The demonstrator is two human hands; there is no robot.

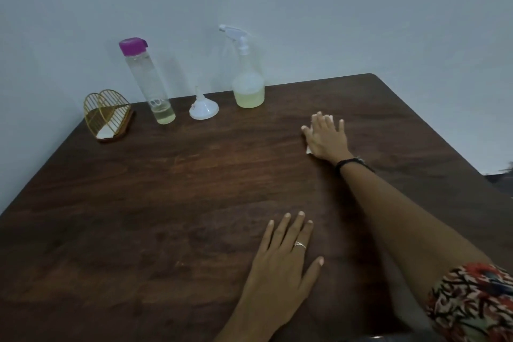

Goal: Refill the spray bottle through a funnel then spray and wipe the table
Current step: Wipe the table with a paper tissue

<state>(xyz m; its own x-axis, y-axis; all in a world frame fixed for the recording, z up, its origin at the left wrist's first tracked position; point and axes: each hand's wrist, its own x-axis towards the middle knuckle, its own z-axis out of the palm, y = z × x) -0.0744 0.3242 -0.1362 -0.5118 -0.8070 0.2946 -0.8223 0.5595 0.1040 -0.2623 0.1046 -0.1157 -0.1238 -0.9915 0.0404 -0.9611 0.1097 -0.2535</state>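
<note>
Along the far edge of the tabletop stand one wire holder, one capped bottle with a little pale liquid, one inverted funnel and one sprayer about a quarter full. The left hand lies flat at the near edge. The right hand, fingers straight, presses a white cloth near the sprayer.
</note>
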